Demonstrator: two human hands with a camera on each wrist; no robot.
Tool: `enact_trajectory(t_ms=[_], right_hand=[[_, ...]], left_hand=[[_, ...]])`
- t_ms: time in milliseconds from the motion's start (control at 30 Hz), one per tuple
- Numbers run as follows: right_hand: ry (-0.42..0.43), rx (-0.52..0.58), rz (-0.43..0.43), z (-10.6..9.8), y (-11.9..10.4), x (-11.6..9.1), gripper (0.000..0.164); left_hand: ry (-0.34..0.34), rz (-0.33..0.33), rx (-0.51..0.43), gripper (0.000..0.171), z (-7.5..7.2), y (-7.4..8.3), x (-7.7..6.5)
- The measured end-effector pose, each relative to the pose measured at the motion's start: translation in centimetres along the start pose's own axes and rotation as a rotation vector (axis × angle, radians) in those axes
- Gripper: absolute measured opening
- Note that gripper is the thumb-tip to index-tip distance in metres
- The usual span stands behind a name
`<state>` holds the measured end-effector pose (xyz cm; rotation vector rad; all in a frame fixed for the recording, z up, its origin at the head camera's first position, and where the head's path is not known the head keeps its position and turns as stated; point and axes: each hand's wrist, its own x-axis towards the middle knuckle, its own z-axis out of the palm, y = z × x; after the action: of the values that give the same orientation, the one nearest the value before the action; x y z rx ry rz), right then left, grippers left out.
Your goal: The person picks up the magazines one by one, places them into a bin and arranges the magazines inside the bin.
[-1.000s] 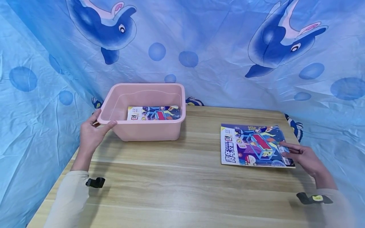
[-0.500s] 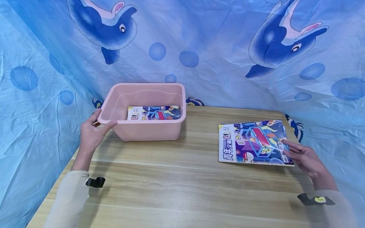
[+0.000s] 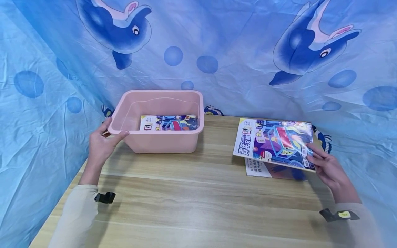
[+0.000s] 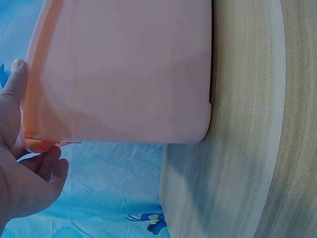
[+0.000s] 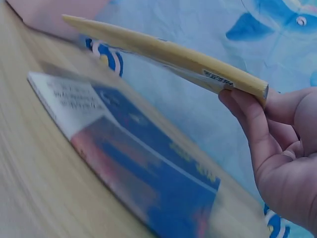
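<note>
A pink plastic basin (image 3: 161, 142) stands at the back left of the table. My left hand (image 3: 101, 143) grips its left front corner at the rim, thumb along the front edge. Inside the basin lies a colourful magazine (image 3: 169, 123). On the right, my right hand (image 3: 327, 168) pinches the right edge of another magazine (image 3: 274, 143) with the same cover, held raised and tilted. Beneath it a second magazine (image 5: 143, 153) rests on the table, partly hidden in the head view. In the right wrist view the held magazine's page edges (image 5: 173, 57) show above the lower one.
The wooden table (image 3: 186, 203) extends toward the front. A blue curtain (image 3: 235, 93) with dolphin prints hangs right behind the basin and along both sides of the table.
The right hand has lifted the top magazine off the one below and moved it up, away from me and slightly left. The left hand keeps its grip on the basin.
</note>
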<state>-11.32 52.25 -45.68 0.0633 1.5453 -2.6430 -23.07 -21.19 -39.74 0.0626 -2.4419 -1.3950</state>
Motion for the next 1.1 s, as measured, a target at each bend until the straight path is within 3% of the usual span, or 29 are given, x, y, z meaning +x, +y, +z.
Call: enact_trajectory(t_ms=[267, 533, 700, 867, 1100], right_hand=[[-0.044, 0.119, -0.030, 3.3, -1.4, 0.9, 0.051], [-0.075, 0.091, -0.064, 7.0, -3.4, 2.2, 0.051], [-0.091, 0.134, -0.074, 9.9, -4.4, 3.1, 0.052], [-0.084, 0.186, -0.055, 12.9, -4.9, 4.2, 0.054], [-0.008, 0.096, -0.057, 16.7, -4.9, 6.2, 0.056]], left_hand=[[0.004, 0.006, -0.005, 0.083, 0.0, 0.1, -0.1], [0.002, 0.004, -0.007, 0.083, 0.0, -0.1, 0.0], [0.006, 0.012, -0.008, 0.084, 0.0, -0.1, 0.0], [0.006, 0.016, -0.012, 0.083, 0.0, -0.1, 0.0], [0.018, 0.025, -0.023, 0.083, 0.1, 0.0, 0.0]])
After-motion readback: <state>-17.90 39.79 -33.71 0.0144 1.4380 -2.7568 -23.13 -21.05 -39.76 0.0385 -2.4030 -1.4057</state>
